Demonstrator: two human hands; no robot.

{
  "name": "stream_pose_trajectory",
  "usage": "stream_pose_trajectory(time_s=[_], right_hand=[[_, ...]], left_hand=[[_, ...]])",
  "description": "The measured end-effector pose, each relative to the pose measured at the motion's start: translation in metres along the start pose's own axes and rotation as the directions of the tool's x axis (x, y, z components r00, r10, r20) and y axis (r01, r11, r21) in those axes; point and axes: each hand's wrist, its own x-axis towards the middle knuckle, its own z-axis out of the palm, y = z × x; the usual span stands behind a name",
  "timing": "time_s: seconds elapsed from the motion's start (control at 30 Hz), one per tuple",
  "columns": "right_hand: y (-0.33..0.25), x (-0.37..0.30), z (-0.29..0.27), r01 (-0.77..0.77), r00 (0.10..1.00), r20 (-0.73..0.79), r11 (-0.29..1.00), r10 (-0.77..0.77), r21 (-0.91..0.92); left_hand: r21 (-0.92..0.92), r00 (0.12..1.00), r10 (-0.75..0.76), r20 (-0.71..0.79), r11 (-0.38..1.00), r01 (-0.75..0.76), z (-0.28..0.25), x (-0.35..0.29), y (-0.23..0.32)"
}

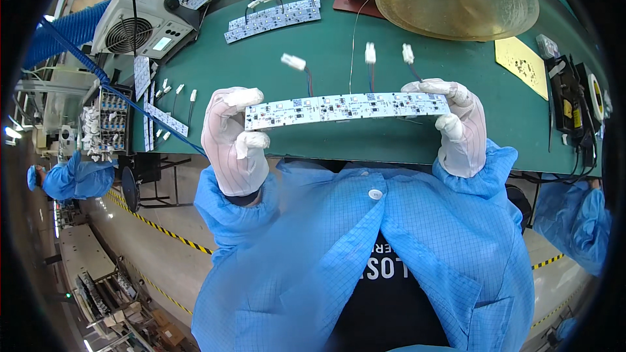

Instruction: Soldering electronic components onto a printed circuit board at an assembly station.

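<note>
At the far left, a grey box-shaped fume extractor with a round fan grille (140, 26) is sitting on the green bench mat (339, 58). Your left hand (233, 140), in a white fabric glove, is pinching the left end of a long, narrow white circuit board strip (345, 107) between thumb and fingers. You are holding the strip level above the near edge of the mat, its three white plug connectors on short wires (370, 53) sticking up behind it. Your right hand (460, 127), gloved likewise, is gripping the right end.
</note>
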Motion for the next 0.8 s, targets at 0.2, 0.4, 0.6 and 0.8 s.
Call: stream_pose_trajectory(time_s=[0.2,0.4,0.6,0.8], right_hand=[[-0.003,-0.001,-0.001,-0.076,0.994,-0.098,0.968,0.054,-0.239],[-0.006,0.001,0.011,-0.093,0.983,-0.174,0.978,0.060,-0.184],[-0.008,-0.002,0.010,-0.160,0.968,-0.227,0.961,0.107,-0.227],[-0.002,0.000,0.006,-0.135,0.974,-0.208,0.967,0.089,-0.218]], left_hand=[[-0.025,0.995,-0.079,-0.056,0.997,0.078,0.014,0.000,0.010],[-0.223,0.990,-0.138,0.010,0.965,0.137,0.012,0.003,0.014],[-0.232,0.982,-0.189,-0.001,0.955,0.183,0.013,0.002,0.018],[-0.319,0.987,-0.161,0.028,0.934,0.162,0.013,0.002,0.017]])
